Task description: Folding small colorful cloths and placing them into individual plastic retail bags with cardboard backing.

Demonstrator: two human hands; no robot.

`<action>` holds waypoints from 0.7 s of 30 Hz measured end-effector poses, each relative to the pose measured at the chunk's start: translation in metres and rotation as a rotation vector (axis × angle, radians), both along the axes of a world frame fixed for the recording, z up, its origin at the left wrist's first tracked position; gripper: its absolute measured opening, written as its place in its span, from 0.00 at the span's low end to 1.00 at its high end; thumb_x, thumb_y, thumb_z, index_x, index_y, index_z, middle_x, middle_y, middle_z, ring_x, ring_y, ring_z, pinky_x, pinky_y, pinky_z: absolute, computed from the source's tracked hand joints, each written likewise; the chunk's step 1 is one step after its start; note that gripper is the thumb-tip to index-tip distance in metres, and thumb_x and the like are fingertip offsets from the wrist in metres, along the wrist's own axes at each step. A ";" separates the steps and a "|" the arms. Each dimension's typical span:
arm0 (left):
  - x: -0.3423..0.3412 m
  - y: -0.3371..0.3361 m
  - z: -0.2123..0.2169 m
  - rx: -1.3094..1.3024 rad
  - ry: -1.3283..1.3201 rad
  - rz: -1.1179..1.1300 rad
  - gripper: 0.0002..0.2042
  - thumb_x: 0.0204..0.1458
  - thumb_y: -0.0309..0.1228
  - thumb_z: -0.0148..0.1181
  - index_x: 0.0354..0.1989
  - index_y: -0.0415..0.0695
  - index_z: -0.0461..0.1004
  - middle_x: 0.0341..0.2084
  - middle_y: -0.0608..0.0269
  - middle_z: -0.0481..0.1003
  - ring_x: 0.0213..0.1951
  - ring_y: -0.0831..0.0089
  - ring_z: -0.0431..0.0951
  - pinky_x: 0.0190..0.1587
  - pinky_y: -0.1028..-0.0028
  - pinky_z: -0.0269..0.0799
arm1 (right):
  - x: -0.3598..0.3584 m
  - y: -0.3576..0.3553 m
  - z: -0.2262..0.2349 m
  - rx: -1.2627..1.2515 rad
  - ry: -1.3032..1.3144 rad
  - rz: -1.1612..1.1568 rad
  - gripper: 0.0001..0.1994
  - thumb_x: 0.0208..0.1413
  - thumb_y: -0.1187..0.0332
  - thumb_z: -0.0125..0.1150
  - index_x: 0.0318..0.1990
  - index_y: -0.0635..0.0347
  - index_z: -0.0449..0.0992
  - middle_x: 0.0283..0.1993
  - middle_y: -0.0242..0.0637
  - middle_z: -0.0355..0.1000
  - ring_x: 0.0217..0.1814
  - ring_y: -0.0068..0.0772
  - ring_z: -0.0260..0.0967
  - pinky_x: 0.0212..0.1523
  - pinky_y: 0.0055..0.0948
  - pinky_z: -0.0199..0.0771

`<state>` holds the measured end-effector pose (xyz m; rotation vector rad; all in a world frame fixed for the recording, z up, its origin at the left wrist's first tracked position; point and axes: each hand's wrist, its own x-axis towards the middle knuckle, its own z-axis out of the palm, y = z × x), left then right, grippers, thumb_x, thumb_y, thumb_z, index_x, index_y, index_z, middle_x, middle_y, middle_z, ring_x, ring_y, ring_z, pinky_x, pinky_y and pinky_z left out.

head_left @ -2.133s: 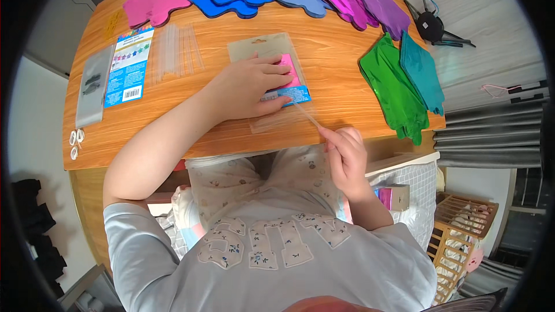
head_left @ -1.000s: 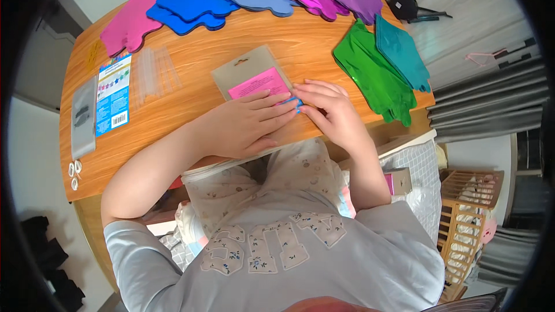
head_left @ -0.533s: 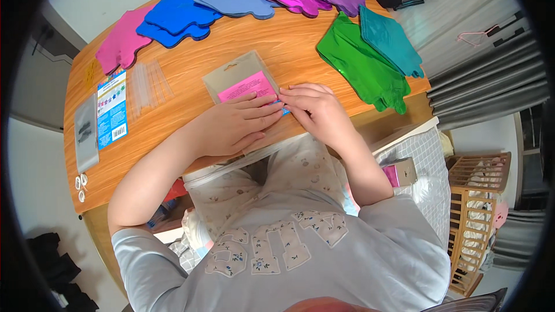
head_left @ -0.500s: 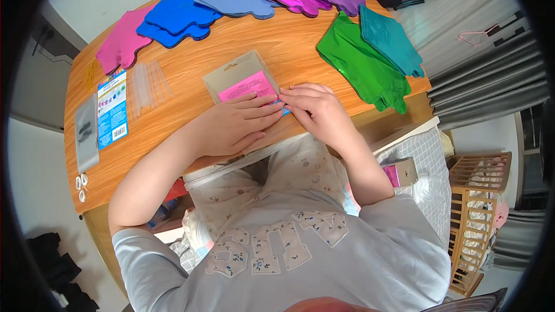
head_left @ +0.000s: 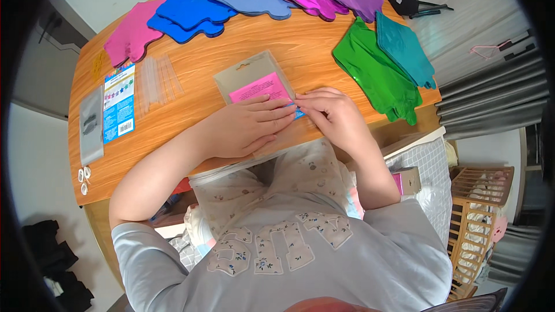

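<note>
On the wooden surface (head_left: 243,37), a flat package (head_left: 261,85) is being partly covered by the left hand (head_left: 248,126), laid flat with fingers extended; its right edge is being touched by the curled right hand (head_left: 334,114), whose grip cannot be told. The package's long axis is being slanted away and leftward, hang slot (head_left: 243,67) farthest.

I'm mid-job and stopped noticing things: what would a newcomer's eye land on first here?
Probably the bright flat stacks arcing around the table, from the pink stack at far left, past the blue stack, to the green stack at right. Next, the packet with its pink label near the front edge: the left hand lies flat over its lower part, the right hand's fingertips at its right side.
</note>
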<state>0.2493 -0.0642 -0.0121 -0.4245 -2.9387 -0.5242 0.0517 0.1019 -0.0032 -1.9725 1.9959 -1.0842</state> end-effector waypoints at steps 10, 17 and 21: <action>0.001 -0.003 0.000 -0.014 0.001 -0.025 0.26 0.64 0.33 0.51 0.70 0.43 0.61 0.68 0.56 0.64 0.71 0.60 0.60 0.73 0.57 0.54 | -0.002 -0.003 0.003 0.001 0.144 0.015 0.07 0.51 0.75 0.67 0.38 0.61 0.84 0.41 0.38 0.82 0.46 0.40 0.78 0.49 0.38 0.75; 0.001 -0.006 -0.002 0.019 -0.048 -0.067 0.26 0.64 0.33 0.52 0.71 0.45 0.61 0.69 0.56 0.63 0.71 0.58 0.60 0.73 0.56 0.53 | 0.000 -0.007 0.008 0.015 0.266 -0.028 0.07 0.51 0.75 0.67 0.39 0.58 0.85 0.41 0.33 0.82 0.43 0.38 0.75 0.47 0.37 0.72; 0.004 -0.003 -0.004 0.038 -0.028 -0.044 0.25 0.63 0.32 0.52 0.70 0.45 0.62 0.70 0.56 0.61 0.71 0.58 0.60 0.73 0.57 0.54 | -0.010 -0.002 0.005 0.027 0.144 0.074 0.08 0.50 0.74 0.68 0.39 0.56 0.85 0.41 0.31 0.81 0.44 0.37 0.75 0.47 0.36 0.72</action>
